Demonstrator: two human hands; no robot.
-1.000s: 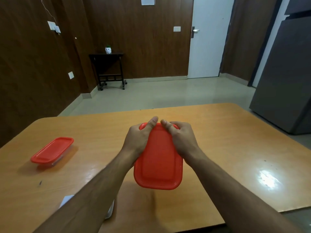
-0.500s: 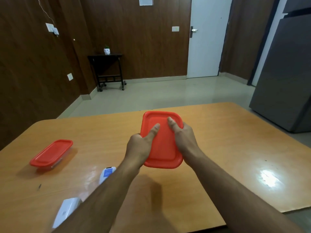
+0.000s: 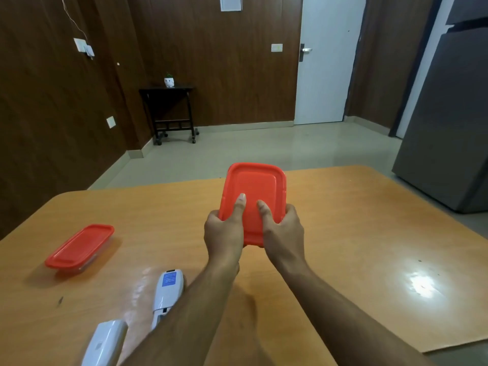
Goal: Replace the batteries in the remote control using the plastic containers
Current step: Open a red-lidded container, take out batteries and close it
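Dark wood-panelled walls (image 3: pixel 224 75) behind us, pale tiled floor (image 3: pixel 264 149), white door (image 3: pixel 326 75) at the back right, grey fridge (image 3: pixel 454 122) at the right edge. Small dark side table (image 3: pixel 169 112) on castors against the far wall, with a tiny white plant pot (image 3: pixel 169 81) on top.

We're at a large orange-brown wooden tabletop (image 3: pixel 369 233) with rounded corners; bright light glare on its right side.

Both forearms reach in from the bottom of the view. Our hands hold a red rectangular plastic container lid (image 3: pixel 260 186) up above the middle of the tabletop, its top face tilted toward the camera. Left hand (image 3: pixel 224 233) grips the lid's lower-left edge, thumb lying flat on the face. Right hand (image 3: pixel 284 232) grips the lower-right edge, thumb likewise on the face. Fingers of both hands curl behind it, out of sight. We cannot tell if a container body sits under this lid.

Second container: clear shallow rectangular plastic box with a red lid (image 3: pixel 79 247), closed, resting on the tabletop well to the left, apart from everything else.

White remote control (image 3: pixel 167 291) lies on the tabletop near left, just beside our left forearm, back side up with a blue label near its far end. Its near end is open; we cannot tell whether batteries are in it.

White battery cover (image 3: pixel 105 342) lies separate at the bottom-left edge, near the remote but not touching.
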